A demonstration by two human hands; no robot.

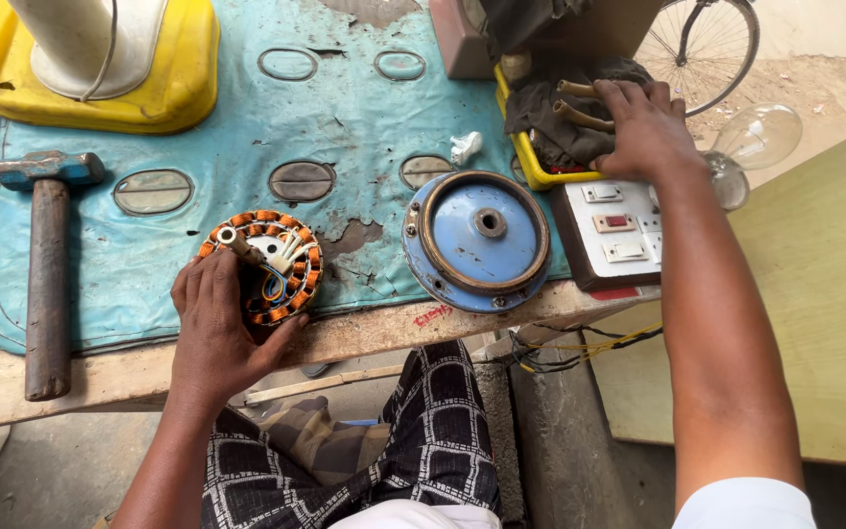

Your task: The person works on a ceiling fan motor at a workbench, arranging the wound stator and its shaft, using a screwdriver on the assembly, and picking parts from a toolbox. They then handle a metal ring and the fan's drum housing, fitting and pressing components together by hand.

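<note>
While left hand holds the stator, right hand reaches — yellow tray.

Hardly anything of this kind shows. Red handwritten marks run along the front edge of the tabletop, just below the round blue cover; they are small and slanted. A strip of red label shows on the front face of the white switch board at the right end of the tabletop. No packages or screens are visible.
</note>
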